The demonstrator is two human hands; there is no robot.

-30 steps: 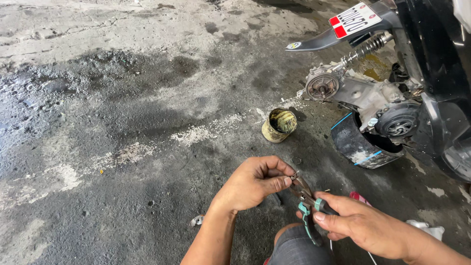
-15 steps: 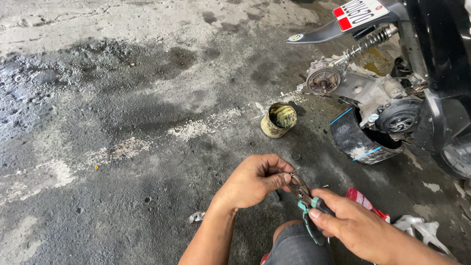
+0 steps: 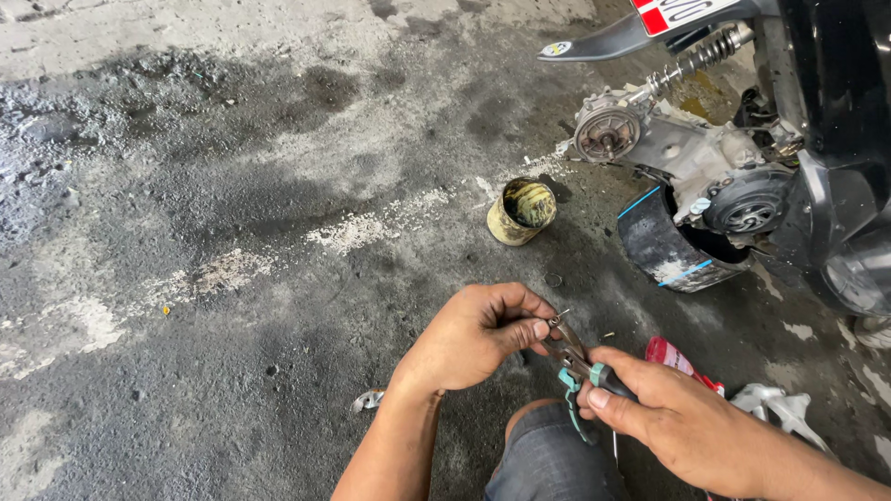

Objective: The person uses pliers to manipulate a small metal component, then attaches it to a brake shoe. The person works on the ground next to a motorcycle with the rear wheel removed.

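A grimy tin can (image 3: 522, 211) is standing on the stained concrete floor (image 3: 232, 186) far from the hands, its inside coated with yellowish residue. Compared with half a second ago, the hands are staying almost where they were; only the view is shifting slightly. The left hand (image 3: 475, 336) is curling its fingers (image 3: 520, 332) narrowly, pinching a small metal part at the pliers' tip. The right hand (image 3: 670, 419) is gripping the teal-handled pliers (image 3: 573, 364), fingers wrapped tight, near the knee. A stripped scooter engine (image 3: 687, 158) is sitting far right.
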